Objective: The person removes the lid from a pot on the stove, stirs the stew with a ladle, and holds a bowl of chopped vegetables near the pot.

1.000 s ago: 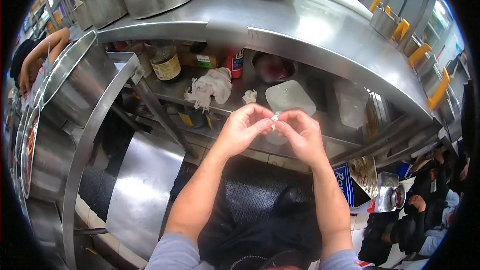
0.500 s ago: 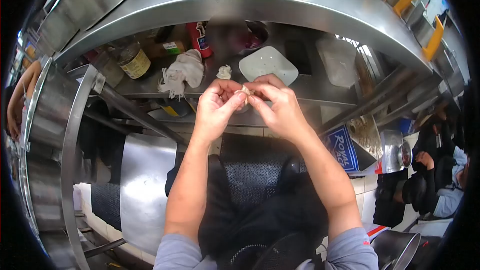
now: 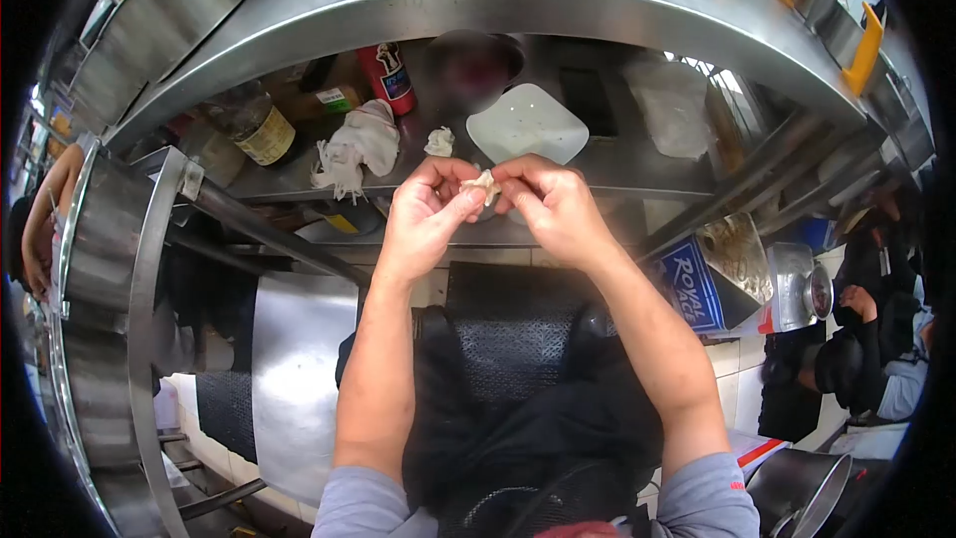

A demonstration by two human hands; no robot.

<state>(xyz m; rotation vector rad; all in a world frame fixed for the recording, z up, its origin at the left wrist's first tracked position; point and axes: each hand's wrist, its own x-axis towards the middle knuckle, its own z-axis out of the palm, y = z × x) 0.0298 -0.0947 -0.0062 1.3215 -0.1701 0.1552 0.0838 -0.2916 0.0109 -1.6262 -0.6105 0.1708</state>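
A small crumpled whitish piece [image 3: 480,186] is pinched between the fingertips of both hands in front of the lower shelf. My left hand [image 3: 430,214] grips its left side with thumb and fingers, and my right hand [image 3: 550,207] has hold of the right side. Just beyond the hands, a white square dish [image 3: 528,126] lies on the shelf. Left of the dish sits a small crumpled white wad [image 3: 439,141]. A white cloth [image 3: 360,147] is bunched further left.
Behind the cloth stand a red bottle [image 3: 386,78] and a labelled jar [image 3: 261,130]. A steel counter edge [image 3: 478,8] runs above the shelf. Large steel pots [image 3: 100,269] are at the left. A blue-labelled tin [image 3: 687,284] stands at the right. People are partly visible at both sides.
The view has tilted down and shifted. The fingers have moved around the whitish piece, and more of it now shows between them.
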